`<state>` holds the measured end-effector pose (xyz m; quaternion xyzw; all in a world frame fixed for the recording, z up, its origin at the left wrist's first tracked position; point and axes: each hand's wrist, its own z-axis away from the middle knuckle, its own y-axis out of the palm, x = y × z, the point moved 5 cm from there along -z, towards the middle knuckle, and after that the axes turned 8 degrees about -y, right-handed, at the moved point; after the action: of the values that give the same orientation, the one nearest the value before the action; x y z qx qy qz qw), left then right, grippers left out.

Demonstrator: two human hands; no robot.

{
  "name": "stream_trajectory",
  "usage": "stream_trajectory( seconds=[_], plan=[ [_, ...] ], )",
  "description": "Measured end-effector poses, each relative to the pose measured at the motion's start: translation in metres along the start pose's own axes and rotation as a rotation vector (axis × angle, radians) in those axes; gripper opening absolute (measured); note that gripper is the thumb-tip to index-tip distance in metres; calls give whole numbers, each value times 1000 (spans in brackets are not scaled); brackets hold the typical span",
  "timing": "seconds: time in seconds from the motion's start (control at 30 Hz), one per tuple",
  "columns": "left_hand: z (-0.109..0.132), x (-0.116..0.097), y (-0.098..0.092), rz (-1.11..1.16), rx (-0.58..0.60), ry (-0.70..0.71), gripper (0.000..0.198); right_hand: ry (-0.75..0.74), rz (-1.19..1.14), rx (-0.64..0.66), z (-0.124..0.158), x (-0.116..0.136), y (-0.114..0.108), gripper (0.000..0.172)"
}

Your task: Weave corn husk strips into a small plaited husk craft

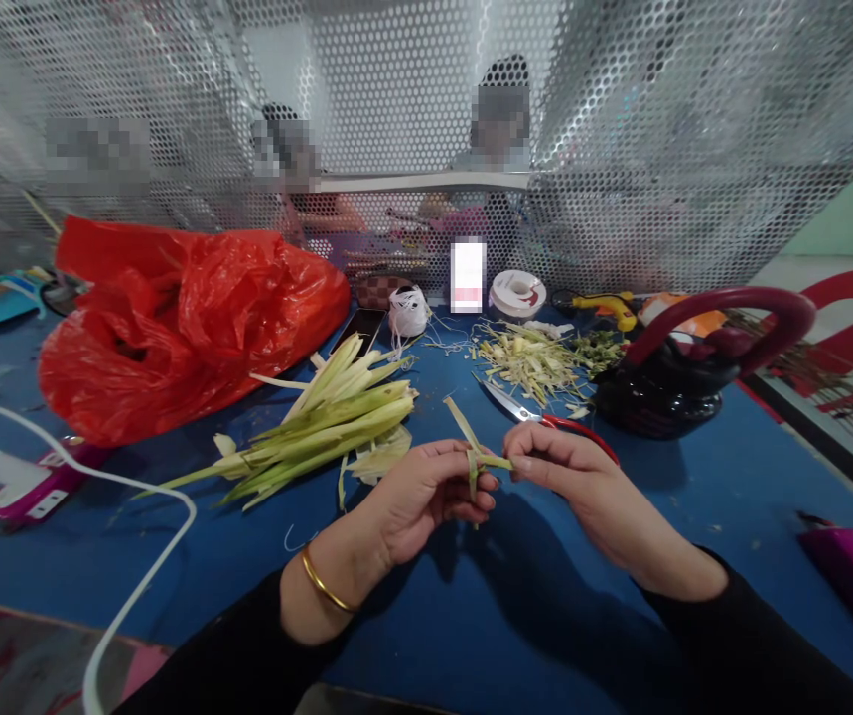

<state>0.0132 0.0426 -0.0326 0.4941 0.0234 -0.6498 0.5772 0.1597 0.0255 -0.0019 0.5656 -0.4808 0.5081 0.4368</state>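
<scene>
Both of my hands meet over the blue table (471, 616), working one thin green leaf strip (477, 455). My left hand (426, 492), with a gold bangle on its wrist, is closed and pinches the folded part of the strip. My right hand (575, 477) is closed too and pinches the strip's other end at its fingertips. One end of the strip sticks up and away from me. A bundle of pale green leaves (322, 422) lies just left of my hands. Red-handled scissors (545, 422) lie right behind my right hand.
A crumpled red plastic bag (188, 318) fills the left. Leaf trimmings (530, 357), a dark basket with a maroon handle (679, 372), white thread (408, 310), tape (516, 293), a phone (360, 326) and a yellow glue gun (609, 305) sit behind. Perforated metal screen (694, 149), people beyond. White cable (135, 586) front left.
</scene>
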Motion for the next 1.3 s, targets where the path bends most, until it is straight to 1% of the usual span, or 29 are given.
stream_trajectory(
  seconds=[0.1, 0.17, 0.4, 0.63, 1.0, 1.1, 1.2, 1.3],
  plan=[
    [1, 0, 2, -31, -16, -11, 13, 28, 46, 45, 0, 0, 4, 20],
    [2, 0, 2, -36, -26, -19, 11, 28, 80, 46, -1, -1, 6, 20],
    [1, 2, 1, -46, -39, -13, 15, -44, 238, -33, 0, -5, 3, 20],
    [1, 2, 0, -52, -31, 10, 16, -35, 251, -58, 1, -7, 2, 19],
    [4, -5, 5, -1, 43, 21, 20, -38, 210, -123, 1, -7, -2, 16],
    [5, -5, 5, -41, 6, 43, 20, -79, 248, -132, 2, -3, -2, 16],
    [5, -5, 5, -94, -39, 68, 22, -142, 287, -106, 2, 2, 1, 15],
    [4, -3, 6, -144, -42, 81, 22, -223, 324, -101, 2, 5, 3, 14]
  ],
)
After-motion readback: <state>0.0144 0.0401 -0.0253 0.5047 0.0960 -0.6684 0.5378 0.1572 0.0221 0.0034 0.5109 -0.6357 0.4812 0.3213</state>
